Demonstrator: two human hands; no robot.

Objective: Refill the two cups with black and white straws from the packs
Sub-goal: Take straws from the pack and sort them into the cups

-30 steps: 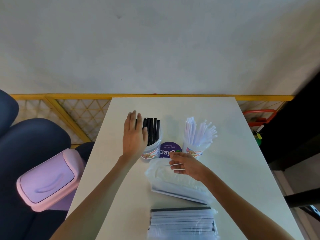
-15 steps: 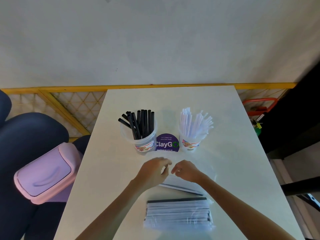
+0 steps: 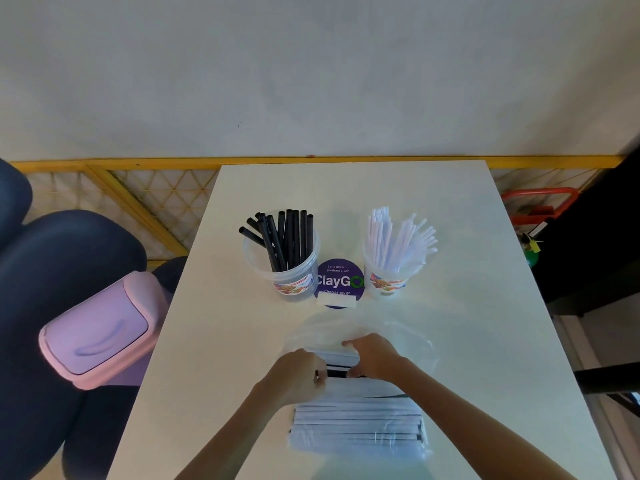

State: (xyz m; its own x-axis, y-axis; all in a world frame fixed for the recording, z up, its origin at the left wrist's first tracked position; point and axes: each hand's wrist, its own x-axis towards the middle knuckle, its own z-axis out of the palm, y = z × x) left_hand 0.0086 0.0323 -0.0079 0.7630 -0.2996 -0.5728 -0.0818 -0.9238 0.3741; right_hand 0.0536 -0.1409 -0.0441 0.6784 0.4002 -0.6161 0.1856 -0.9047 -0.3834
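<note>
Closest to the person, a near pack (image 3: pixel 356 427) of paper-wrapped straws lies flat on the white table (image 3: pixel 467 323), its long side running left to right. Just beyond it, touching its far edge, sits a second pack (image 3: pixel 337 363) in loose clear plastic, and both hands are on this one. The left hand (image 3: pixel 298 372) has its fingers curled round the pack's left end, clamped on it. The right hand (image 3: pixel 372 358) comes over the top from the right with bent fingers and thumb, gripping the same pack. Between the two hands a short stretch of dark and pale straws shows; the crumpled clear plastic spreads out to the right and beyond the knuckles.

Further up the table stand the two clear cups, well apart from the hands. The left cup (image 3: pixel 291 285) holds upright black straws (image 3: pixel 289 237), a few leaning left. The right cup (image 3: pixel 384 284) holds white straws (image 3: pixel 398 237) fanning to the right. Between the cups stands a round purple sign (image 3: pixel 339 280).

Off the table's left edge are a pink bin (image 3: pixel 93 330) and a dark chair (image 3: pixel 52 254), and a yellow rail (image 3: pixel 138 164) runs along the wall behind
</note>
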